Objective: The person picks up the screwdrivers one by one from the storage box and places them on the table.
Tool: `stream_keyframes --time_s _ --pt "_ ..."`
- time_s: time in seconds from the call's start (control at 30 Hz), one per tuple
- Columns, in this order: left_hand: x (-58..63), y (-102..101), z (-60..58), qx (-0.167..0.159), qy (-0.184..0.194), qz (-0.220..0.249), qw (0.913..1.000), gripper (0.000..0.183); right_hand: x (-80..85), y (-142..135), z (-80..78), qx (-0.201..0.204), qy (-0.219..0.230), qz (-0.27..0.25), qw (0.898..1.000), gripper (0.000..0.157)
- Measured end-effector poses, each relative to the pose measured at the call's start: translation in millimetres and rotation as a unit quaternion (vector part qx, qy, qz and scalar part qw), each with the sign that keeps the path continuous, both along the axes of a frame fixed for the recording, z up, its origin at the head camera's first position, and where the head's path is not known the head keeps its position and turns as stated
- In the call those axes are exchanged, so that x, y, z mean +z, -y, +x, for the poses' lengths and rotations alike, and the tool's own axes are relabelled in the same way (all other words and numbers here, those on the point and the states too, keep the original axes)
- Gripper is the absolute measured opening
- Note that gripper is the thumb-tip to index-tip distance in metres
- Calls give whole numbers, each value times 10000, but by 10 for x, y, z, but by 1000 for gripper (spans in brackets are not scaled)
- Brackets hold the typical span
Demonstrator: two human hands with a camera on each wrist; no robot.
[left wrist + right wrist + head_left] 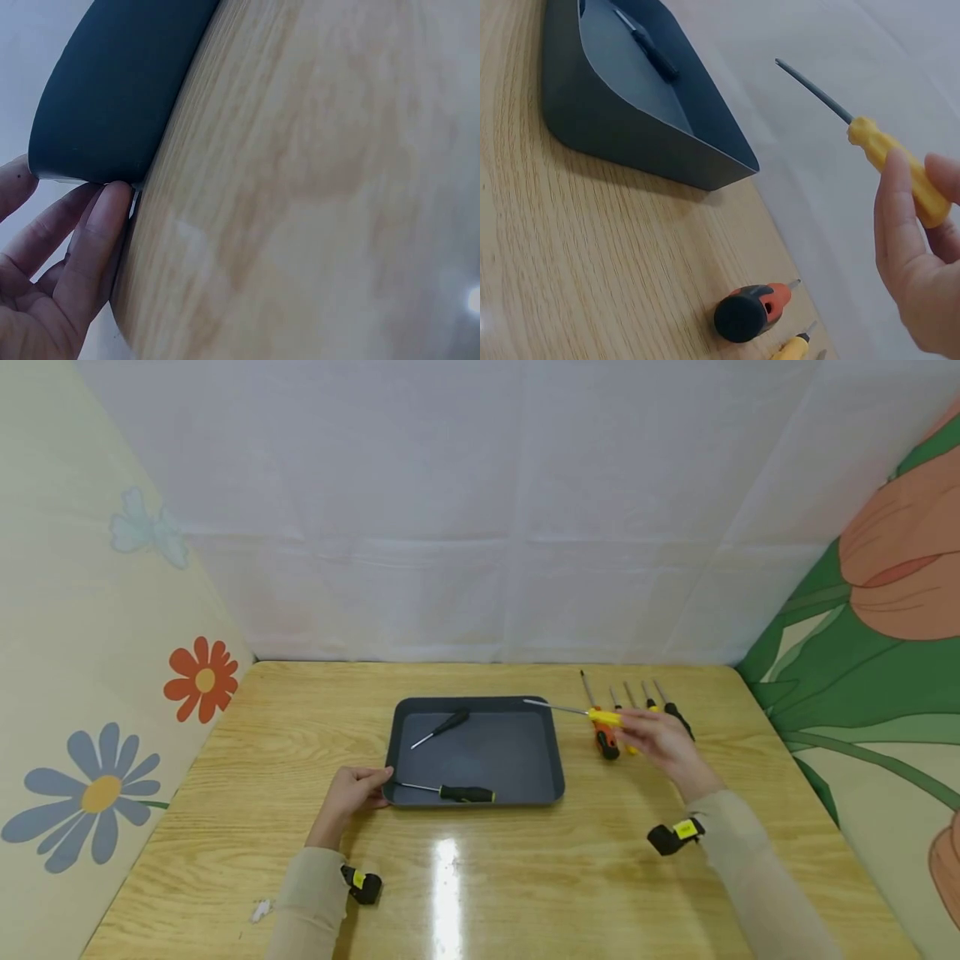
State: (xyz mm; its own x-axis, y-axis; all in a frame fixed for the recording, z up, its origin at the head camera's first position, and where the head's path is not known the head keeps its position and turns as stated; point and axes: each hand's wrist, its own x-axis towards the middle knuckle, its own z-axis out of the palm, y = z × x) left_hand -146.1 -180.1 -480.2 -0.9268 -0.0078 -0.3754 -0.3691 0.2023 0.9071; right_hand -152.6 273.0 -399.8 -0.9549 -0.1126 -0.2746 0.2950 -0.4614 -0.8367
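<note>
Free room in tray [510,752] between two dark-handled screwdrivers [453,720], raised rim [557,747] around it, orange-handled screwdriver [607,746] beside tray

No legible text, the yellow labels [686,829] on the wrist cameras [663,841] too small

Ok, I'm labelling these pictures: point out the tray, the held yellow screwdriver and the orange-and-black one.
Tray [487,747], head view: bare floor.
Yellow screwdriver [873,144], right wrist view: handle, near the shaft.
Orange-and-black screwdriver [744,313], right wrist view: black handle end.
</note>
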Motion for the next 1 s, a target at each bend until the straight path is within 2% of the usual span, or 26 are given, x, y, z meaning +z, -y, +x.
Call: stream_keyframes --time_s 0.3,0.57,0.67,1.0 --pt "0 -3 1 -2 -37 14 10000 33 -20 -120 24 128 -156 -349 9992 33" --pt "-3 -3 3 38 -24 36 10000 33 -54 -202 16 -162 -120 -257 9995 31" --pt "-8 -3 0 36 -28 25 10000 33 -48 -226 25 -242 -114 -237 9994 25" --pt "-16 0 -2 61 -10 7 10000 34 -47 -316 56 -368 -150 -593 9974 27"
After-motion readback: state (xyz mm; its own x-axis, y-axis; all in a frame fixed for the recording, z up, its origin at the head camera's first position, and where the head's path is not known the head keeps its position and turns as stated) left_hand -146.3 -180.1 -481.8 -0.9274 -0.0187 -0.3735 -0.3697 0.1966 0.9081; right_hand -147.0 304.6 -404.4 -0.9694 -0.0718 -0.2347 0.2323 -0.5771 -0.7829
